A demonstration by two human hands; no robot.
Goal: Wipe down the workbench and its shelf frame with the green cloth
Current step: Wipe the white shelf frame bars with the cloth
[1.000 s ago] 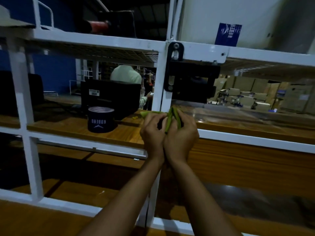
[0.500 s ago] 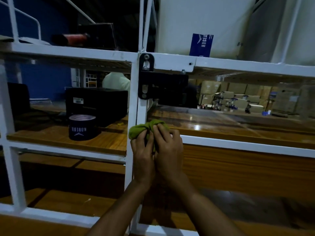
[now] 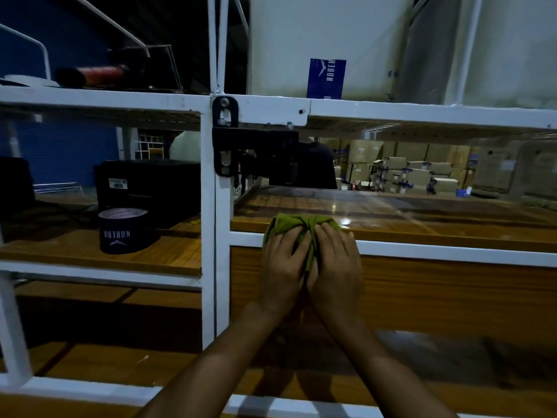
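- Two hands on one green cloth (image 3: 297, 223): bunched it into a wad and pressed it onto the white rail (image 3: 452, 251) along the front lip of the wooden shelf board (image 3: 422, 227), just right of the upright post (image 3: 208, 236).
- Laid the left hand (image 3: 283, 267) and right hand (image 3: 337, 263) side by side and touching, with a strip of cloth running down between them.
- Grip-wise: fingers looked fairly straight and spread flat over the wad, pushing rather than pinching. Couldn't see what the thumbs were up to.
- Probably went two-palmed for extra pressure on such a narrow rail, and to stop the wad sliding off the edge.
- Draped the top of the cloth up over the board's lip, so guessed rail and lip were meant to get covered in one pass.
- Read this as the frame-wiping step, with plenty left: upper rail, post, and what looked like the counter (image 3: 99, 363) down below.
- Spotted a dark tub (image 3: 125, 233) on the left shelf, well apart from the cloth, and a black bracket (image 3: 224, 137) bolted to the post higher up. Would need working around both, most likely.
- Couldn't judge how clean anything was, way too dim.
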